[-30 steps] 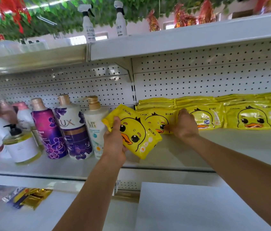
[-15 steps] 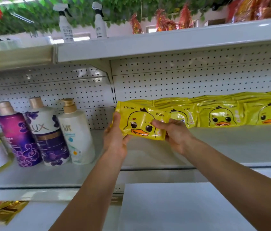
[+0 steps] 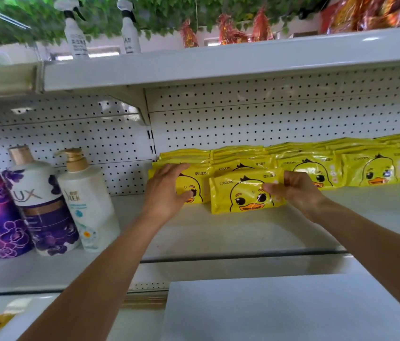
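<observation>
Pinched only at one end in the grip of the right hand [image 3: 294, 190], the duck pack [image 3: 240, 195] standing on the shelf [image 3: 243, 232] right of the pump bottle [image 3: 85, 200] could slide forward and fall flat, since the spread grip of the left hand [image 3: 167, 190] steadies only the neighbouring pack [image 3: 197, 184].

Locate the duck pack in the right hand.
Head view, centre: the duck pack stands on the shelf, gripped by the right hand, just right of the end pack under the left hand.
</observation>
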`<action>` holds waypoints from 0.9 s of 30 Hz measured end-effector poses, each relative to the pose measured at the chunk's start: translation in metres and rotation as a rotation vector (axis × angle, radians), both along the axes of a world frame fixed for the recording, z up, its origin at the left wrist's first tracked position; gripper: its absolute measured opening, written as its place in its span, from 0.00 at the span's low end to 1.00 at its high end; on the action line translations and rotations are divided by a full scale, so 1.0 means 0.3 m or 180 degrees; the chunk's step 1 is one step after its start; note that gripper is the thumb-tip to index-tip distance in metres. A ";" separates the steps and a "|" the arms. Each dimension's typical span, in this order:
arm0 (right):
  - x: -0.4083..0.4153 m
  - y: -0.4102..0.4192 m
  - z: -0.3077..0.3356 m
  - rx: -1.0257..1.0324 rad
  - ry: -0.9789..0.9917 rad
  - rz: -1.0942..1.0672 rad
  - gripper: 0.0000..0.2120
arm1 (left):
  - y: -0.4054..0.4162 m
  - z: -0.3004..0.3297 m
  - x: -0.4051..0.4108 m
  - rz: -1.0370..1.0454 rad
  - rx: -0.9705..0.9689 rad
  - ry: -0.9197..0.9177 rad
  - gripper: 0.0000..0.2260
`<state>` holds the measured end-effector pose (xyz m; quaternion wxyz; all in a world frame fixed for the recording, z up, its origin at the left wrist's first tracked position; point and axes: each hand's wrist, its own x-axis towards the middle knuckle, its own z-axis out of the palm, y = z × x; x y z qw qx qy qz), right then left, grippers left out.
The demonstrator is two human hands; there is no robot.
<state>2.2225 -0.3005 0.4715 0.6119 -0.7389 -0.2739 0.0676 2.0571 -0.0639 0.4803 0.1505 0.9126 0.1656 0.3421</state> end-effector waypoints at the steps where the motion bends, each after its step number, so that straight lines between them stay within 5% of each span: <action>1: 0.014 0.003 0.003 -0.0014 -0.0078 -0.0090 0.15 | 0.017 0.002 0.006 0.0147 0.0430 0.0314 0.34; 5: 0.066 0.028 -0.001 -0.0203 -0.0245 -0.0409 0.18 | 0.058 -0.017 0.048 0.0448 0.0996 0.1106 0.46; 22: 0.089 0.104 -0.030 -0.0429 -0.0536 -0.0824 0.10 | 0.096 -0.033 0.086 0.0479 0.1115 0.1059 0.46; 27: 0.067 0.013 -0.034 -0.1325 -0.1197 -0.1266 0.25 | 0.062 -0.010 0.085 0.0346 0.0903 0.0845 0.39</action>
